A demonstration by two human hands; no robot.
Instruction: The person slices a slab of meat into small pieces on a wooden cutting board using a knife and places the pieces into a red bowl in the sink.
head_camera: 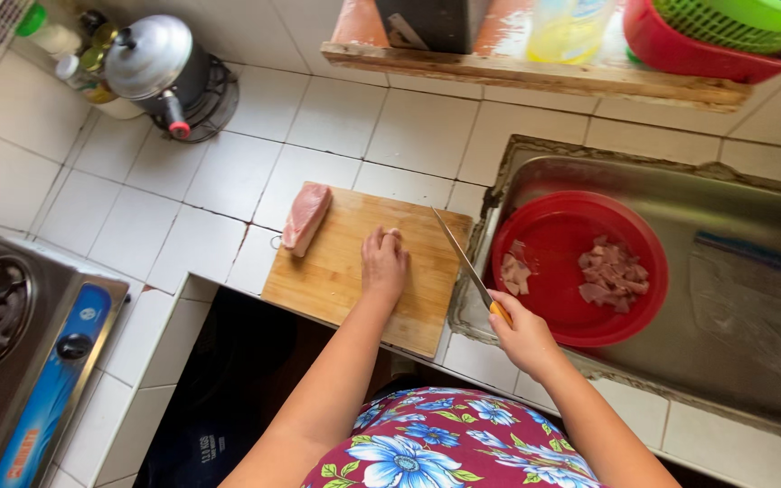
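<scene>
A wooden cutting board lies on the white tiled counter. A slab of raw pink meat rests on its far left corner. My left hand lies fingers curled on the middle of the board, over something small that I cannot make out. My right hand grips the orange handle of a knife; its blade points away over the board's right edge. A red bowl in the steel sink holds cut meat pieces.
The steel sink on the right also holds a clear plastic bag. A gas stove stands at the left, a lidded pot at the back. A wooden shelf above carries a yellow bottle and red and green baskets.
</scene>
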